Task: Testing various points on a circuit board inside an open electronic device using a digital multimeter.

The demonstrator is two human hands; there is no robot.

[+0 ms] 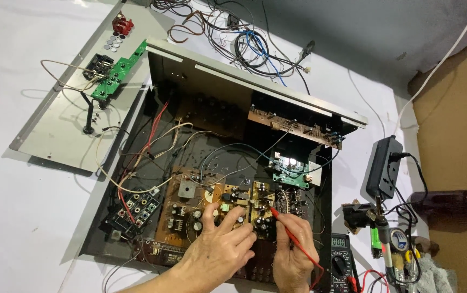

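Low in the frame, your right hand [293, 260] pinches the red probe [290, 230] onto the brown circuit board [190, 209], while your left hand [220, 247] rests open-fingered, empty, steadying it.

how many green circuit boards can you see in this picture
2. One long green circuit board lies on the grey metal panel at upper left; a smaller green board sits inside the open chassis. Others may be hidden.

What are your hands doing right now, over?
Left hand resting on the brown circuit board. Right hand gripping red probe, tip on board parts. Loose wires beside, none blocking. Over.
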